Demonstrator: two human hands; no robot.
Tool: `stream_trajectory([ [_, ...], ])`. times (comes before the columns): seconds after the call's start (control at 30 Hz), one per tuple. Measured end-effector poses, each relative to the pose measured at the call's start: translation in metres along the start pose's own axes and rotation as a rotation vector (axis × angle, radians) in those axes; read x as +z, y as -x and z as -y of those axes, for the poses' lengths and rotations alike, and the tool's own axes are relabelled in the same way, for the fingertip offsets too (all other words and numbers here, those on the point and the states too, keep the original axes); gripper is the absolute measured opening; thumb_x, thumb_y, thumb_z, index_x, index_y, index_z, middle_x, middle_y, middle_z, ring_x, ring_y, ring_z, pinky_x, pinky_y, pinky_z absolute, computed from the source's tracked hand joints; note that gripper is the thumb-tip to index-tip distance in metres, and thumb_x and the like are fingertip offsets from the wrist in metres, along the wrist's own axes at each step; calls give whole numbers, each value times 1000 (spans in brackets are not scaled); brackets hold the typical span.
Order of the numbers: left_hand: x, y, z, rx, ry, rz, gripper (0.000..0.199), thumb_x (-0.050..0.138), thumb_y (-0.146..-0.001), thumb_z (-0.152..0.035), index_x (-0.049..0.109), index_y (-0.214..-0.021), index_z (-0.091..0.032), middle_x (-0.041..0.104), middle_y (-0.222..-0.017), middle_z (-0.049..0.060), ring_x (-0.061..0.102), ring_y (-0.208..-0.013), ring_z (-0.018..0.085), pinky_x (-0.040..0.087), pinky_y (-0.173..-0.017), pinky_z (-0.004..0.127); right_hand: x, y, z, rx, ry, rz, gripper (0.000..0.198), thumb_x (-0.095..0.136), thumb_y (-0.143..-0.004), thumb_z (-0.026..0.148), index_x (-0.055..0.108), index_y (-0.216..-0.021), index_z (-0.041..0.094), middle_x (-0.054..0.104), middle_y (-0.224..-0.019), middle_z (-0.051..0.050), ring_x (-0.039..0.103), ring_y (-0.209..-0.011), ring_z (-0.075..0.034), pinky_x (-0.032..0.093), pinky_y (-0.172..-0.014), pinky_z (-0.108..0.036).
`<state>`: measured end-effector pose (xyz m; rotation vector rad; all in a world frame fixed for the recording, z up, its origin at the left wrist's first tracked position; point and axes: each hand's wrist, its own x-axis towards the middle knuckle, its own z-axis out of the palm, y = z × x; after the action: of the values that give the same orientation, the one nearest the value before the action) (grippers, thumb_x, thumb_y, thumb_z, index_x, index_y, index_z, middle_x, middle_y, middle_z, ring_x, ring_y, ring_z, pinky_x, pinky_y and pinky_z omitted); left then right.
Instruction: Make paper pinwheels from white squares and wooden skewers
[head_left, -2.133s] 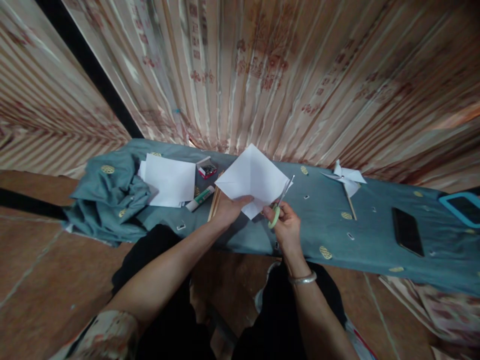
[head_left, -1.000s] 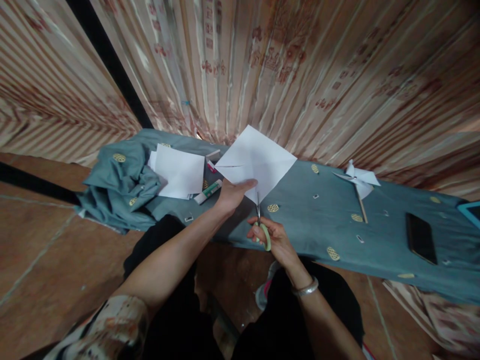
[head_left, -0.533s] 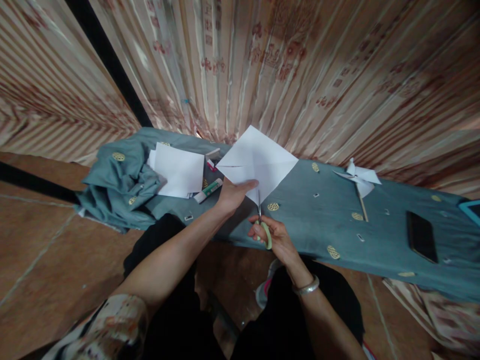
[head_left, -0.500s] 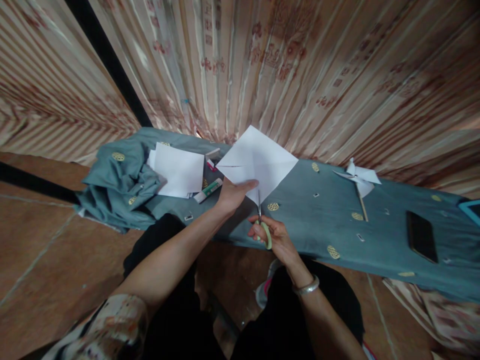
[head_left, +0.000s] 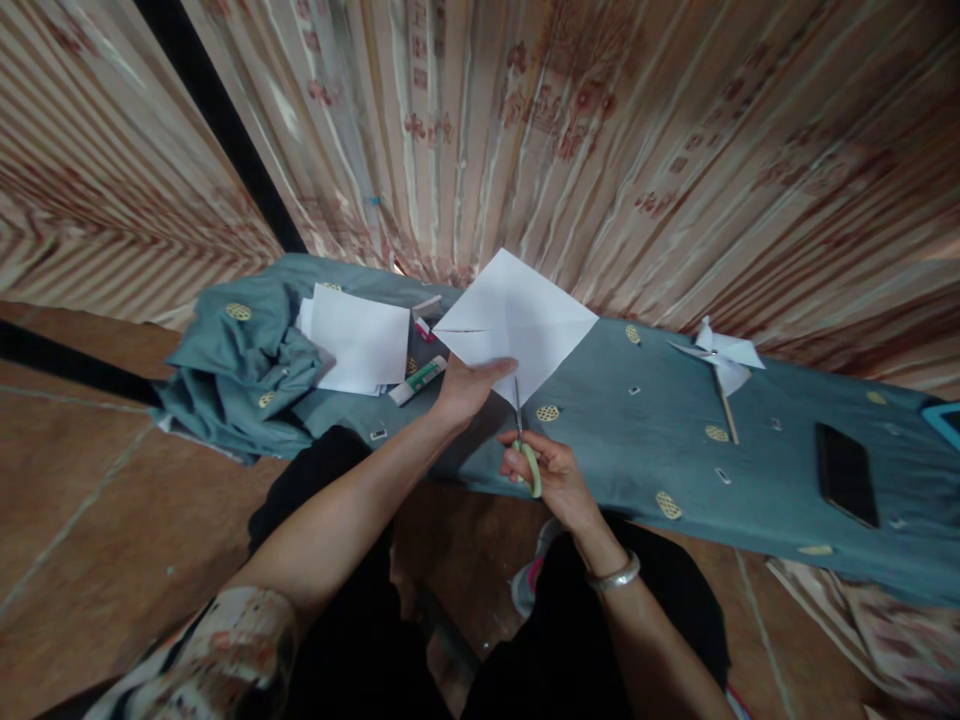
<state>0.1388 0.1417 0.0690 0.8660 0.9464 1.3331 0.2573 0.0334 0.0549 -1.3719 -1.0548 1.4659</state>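
My left hand (head_left: 469,388) grips a square white sheet of paper (head_left: 529,315) by its lower left edge, thumb lying on top and the other fingers hidden beneath. The sheet is turned like a diamond, and a slit runs inward from its left corner. In my right hand (head_left: 546,466) is a pair of scissors (head_left: 531,470) with light green handles. Their blades point away from me and sit on the paper's near corner, close to my left thumb.
Left of the sheet lie a stack of white paper (head_left: 360,340), a glue stick (head_left: 418,381) and a small pink-and-white item (head_left: 424,329). To the right are a paper pinwheel (head_left: 720,355) on a stick and a dark phone (head_left: 846,474). A green-grey cloth (head_left: 600,440) covers the narrow surface.
Hardly anything differs. The whole view has shifted slightly, while both hands, the paper and the scissors keep nearly the same places.
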Motion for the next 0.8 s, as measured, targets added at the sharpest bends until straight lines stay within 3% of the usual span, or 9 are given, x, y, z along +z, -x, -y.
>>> stream_trajectory([
  [0.13,1,0,-1,-17,-10,-13,29,79,-56,-20,66,-82,-17,73,-78,5,68,-89,25,53,-88,41,2,0,1,11,-15,-12,40,80,-61,51,70,-84,20,62,-58,3,54,-52,-10,44,-49,-22],
  [0.33,1,1,-1,-5,-8,-17,37,79,-56,-19,68,-91,-18,73,-80,4,68,-93,25,53,-89,40,2,-1,0,12,-29,-25,40,81,-59,50,70,-82,20,62,-56,3,54,-50,-10,45,-48,-23],
  [0.8,0,1,-1,-17,14,6,26,79,-57,-23,66,-79,-18,73,-83,6,68,-84,23,53,-86,39,7,-1,4,80,-100,-58,43,86,-50,47,69,-78,19,62,-52,5,53,-46,-8,44,-47,-21],
])
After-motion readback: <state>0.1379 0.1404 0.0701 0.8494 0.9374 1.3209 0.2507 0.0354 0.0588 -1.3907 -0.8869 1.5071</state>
